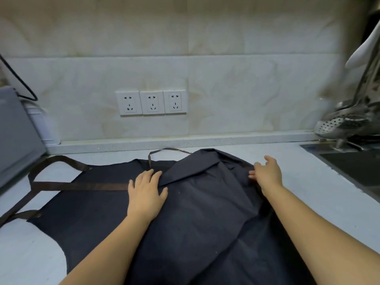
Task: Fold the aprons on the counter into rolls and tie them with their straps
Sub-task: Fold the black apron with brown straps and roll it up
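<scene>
This is a kitchen with a pale stone wall (205, 68) and a white desk (308, 182) below it. Three white sockets (152, 102) sit in a row on the wall.

The left hand (145, 192) lies flat on the apron (195, 233). Its fingers are straight and it presses the cloth down next to a folded edge. It grips nothing. The right hand (266, 171) is open too, with the fingers spread. Its fingertips are at the right side of the cloth bump. I cannot tell if they touch the cloth or are just above it.

The apron is dark and covers the middle of the desk, from the wall side down to the person. The right part is flipped over onto itself and looks lumpy. The left part lies flat. I cannot tell if there is more than one apron in the pile.

The brown straps (78, 185) lie loose on the left. One runs across the cloth up to the left hand.

A grey box (16, 136) stands far left. On the right there is a sink (353, 165), and a metal spoon with holes (333, 125) hangs above it.

I think the job is only starting. One side is folded in a messy way. There is no roll yet, and the straps are not tied. Smoothing, rolling and tying are all left to do.
</scene>
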The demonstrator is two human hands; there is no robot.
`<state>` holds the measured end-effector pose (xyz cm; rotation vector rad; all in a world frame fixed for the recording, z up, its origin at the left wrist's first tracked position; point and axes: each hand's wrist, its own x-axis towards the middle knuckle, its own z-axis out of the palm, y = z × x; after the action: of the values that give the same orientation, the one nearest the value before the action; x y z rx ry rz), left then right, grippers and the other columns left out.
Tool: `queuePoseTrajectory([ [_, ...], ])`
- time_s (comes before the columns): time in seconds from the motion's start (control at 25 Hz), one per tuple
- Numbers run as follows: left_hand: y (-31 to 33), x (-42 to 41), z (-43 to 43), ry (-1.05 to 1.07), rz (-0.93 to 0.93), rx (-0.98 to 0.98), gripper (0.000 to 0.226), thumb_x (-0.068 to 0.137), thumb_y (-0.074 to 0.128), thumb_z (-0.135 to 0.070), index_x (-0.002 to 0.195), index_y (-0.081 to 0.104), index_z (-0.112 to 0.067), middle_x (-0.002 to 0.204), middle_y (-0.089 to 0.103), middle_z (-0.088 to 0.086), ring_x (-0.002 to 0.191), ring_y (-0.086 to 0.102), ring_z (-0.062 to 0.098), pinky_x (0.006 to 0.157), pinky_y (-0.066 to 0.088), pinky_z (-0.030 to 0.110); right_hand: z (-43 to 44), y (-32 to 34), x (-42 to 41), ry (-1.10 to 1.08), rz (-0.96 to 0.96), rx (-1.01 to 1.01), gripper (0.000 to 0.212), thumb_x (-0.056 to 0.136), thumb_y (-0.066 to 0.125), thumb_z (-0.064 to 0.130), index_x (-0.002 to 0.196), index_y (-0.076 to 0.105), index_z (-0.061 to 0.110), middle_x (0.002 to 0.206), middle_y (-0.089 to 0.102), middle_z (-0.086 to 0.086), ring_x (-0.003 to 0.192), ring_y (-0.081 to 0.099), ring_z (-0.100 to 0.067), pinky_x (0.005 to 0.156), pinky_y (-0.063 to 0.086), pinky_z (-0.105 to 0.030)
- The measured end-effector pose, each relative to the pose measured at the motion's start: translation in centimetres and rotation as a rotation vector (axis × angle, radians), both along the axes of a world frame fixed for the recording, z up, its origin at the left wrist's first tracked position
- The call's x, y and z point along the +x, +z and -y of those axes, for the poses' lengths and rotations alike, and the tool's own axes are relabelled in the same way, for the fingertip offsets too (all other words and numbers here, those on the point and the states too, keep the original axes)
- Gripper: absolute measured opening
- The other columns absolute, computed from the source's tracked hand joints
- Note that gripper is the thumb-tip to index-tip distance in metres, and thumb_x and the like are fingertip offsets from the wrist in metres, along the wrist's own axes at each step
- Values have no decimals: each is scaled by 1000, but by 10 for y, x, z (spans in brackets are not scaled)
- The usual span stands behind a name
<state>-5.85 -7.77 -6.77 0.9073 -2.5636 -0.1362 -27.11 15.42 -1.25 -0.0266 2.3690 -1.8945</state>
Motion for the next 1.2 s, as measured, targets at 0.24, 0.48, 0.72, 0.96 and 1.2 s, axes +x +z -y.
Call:
queuePoseTrajectory([
  [0.24,28,-58,-77,-540,-74,206,34,91,53,-23,121,64,-33,130,59,-13,123,49,12,107,37,35,22,5,-44,101,439,-601,29,90,51,-12,118,51,-5,136,47,-21,111,61,-36,81,58,-35],
  [0.48,-1,-94,-113,-412,325,172,77,86,22,-80,152,12,-42,164,-1,-6,150,-8,18,114,-13,61,7,41,-48,155,53,-730,30,83,51,-13,106,58,5,69,66,-9,71,67,-21,78,54,-27],
  [0.72,0,-101,-96,-228,111,499,69,87,37,-72,148,33,-39,156,30,-10,145,23,19,118,14,33,-42,30,-53,-54,88,-209,15,86,45,14,89,59,8,56,47,-4,44,43,-18,57,46,-31],
  [0.96,12,-79,-116,-495,10,180,38,92,41,-46,113,69,-29,107,70,-11,98,64,12,80,52,27,-35,-1,-20,-55,-402,691,48,89,49,25,137,47,24,135,45,-13,125,35,-34,102,33,-41],
  [1.2,40,-67,-108,-426,-324,-15,23,89,50,-33,107,64,-32,96,62,-13,93,55,8,73,49,29,12,-5,9,437,-715,1096,33,93,36,37,98,68,29,121,57,5,133,31,-22,118,4,-50],
])
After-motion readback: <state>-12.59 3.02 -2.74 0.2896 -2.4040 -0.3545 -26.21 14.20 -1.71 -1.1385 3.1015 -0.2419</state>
